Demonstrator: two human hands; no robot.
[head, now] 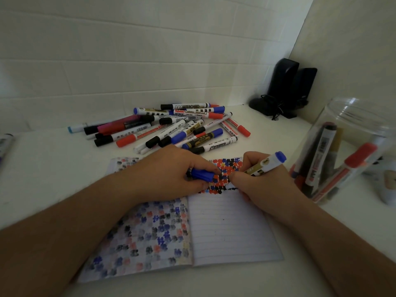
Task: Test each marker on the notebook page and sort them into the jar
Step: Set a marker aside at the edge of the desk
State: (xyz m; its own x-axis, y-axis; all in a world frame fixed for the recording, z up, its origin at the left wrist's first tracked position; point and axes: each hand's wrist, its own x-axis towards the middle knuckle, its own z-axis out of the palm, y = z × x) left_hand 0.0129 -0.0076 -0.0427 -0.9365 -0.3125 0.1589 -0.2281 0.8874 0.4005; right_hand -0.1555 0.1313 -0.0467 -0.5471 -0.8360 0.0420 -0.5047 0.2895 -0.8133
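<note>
My right hand (255, 179) is gripping a blue whiteboard marker (265, 166), fingers curled round its white-and-gold barrel, its blue end sticking up and to the right past my knuckles. The writing tip is hidden behind my fingers, down at the right-hand notebook page (231, 228). My left hand (171, 174) is pinching the marker's blue cap (202, 175) between thumb and fingers while resting on the open notebook, just beside my right hand. Between my hands I am seeing a patch of dense red, blue and black test marks (225, 166) at the top of the lined page; the left page (150, 232) is showing fainter blotches of the same colours. Beyond the notebook, a heap of markers (171, 127) with black, red and blue caps is lying on the white worktop (42, 168). To my right, the clear jar (351, 146) is holding several sorted markers leaning inside it. Two black speakers (289, 86) are standing in the corner against the tiled wall (128, 50).
</note>
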